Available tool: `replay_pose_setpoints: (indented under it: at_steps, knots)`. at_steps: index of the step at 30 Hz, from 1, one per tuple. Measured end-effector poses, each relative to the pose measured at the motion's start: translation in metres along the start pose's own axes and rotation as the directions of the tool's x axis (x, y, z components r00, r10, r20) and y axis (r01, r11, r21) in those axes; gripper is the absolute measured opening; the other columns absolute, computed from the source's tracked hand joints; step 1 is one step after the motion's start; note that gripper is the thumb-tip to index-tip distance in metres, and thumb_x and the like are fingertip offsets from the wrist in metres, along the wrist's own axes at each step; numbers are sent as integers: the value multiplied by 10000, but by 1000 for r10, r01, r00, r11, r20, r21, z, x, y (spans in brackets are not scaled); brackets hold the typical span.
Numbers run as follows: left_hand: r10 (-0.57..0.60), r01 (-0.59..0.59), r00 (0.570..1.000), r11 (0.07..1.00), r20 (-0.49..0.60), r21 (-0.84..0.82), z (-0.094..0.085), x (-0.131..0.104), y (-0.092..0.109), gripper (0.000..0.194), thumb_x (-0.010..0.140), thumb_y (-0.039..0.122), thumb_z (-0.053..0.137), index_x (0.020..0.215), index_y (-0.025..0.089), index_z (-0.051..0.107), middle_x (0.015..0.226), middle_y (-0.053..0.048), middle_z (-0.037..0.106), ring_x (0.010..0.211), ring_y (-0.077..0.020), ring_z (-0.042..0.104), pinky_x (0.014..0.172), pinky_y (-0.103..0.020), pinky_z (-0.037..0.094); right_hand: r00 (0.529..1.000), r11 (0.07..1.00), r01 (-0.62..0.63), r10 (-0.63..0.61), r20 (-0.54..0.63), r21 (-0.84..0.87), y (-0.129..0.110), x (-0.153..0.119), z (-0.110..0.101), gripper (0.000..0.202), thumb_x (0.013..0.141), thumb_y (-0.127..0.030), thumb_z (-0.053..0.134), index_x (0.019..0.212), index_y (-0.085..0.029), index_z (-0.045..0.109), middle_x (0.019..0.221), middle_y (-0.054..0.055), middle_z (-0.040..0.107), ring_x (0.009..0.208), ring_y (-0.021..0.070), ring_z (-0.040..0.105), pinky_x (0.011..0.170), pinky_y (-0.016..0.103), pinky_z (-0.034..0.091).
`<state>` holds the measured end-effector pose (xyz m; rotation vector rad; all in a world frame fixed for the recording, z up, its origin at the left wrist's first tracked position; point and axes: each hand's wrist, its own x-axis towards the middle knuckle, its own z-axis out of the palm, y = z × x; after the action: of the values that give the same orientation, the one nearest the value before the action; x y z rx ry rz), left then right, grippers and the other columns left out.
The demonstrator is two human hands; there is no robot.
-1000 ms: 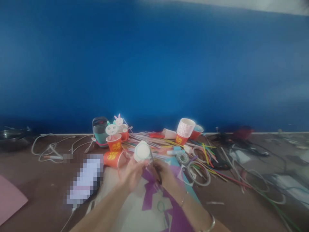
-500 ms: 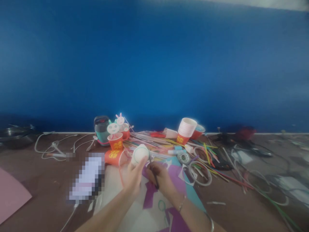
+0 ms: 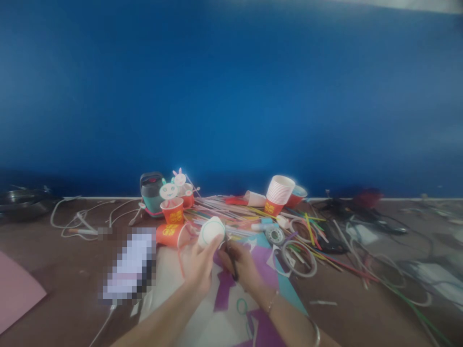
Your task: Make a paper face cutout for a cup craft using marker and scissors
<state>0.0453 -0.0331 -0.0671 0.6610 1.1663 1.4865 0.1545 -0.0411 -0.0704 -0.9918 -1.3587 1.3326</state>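
Note:
My left hand (image 3: 203, 262) is closed on a white paper piece (image 3: 211, 231) with a green circle drawn on it, thumb across its front. Close beside it on the right, my right hand (image 3: 240, 262) is closed round dark-handled scissors (image 3: 233, 262). The blades point up along the paper's right edge; whether they touch it is too blurred to tell. Under both hands lie purple paper scraps (image 3: 224, 291) on a pale sheet (image 3: 195, 318). Left of my left hand, a red paper cup (image 3: 169, 235) lies on its side.
Behind the hands lies a spread of coloured sticks (image 3: 224, 214). A stack of paper cups (image 3: 279, 193) stands back right, near a tape roll (image 3: 275, 234). At left are a blurred-out phone (image 3: 128, 265), pink paper (image 3: 18, 294) and a teal container (image 3: 152, 195). A blue wall (image 3: 231, 96) rises behind.
The scissors' blades and the paper have shifted very slightly, with the paper turned a little. Both hands keep their hold in nearly the same place.

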Motion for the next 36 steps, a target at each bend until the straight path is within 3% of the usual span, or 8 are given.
replay_pose_setpoints:
  at_steps: [11,28,36]
  knots:
    - [-18,19,999,999,32,-39,1,-1,2,453,567,374,801,948,147,712,845,-83,724,835,-239,659,762,-320,501,1000,1000,14,-14,15,-6,4,0,-1,330,752,-425,670,636,-192,467,469,-84,386,399,61,342,378,194,289]
    - [3,-3,1000,1000,-10,-18,0,0,0,419,542,354,812,891,136,731,771,-79,720,804,-236,657,715,-297,503,999,998,55,-55,-1,26,0,0,2,332,734,-389,691,613,-196,450,464,-87,380,394,56,326,359,188,265]
    - [-6,6,1000,999,20,-37,-1,1,-1,385,555,337,812,872,135,729,769,-72,726,791,-230,661,699,-273,495,998,998,56,-56,-21,30,6,0,2,337,758,-413,675,628,-200,448,441,-92,370,369,55,309,342,192,236]
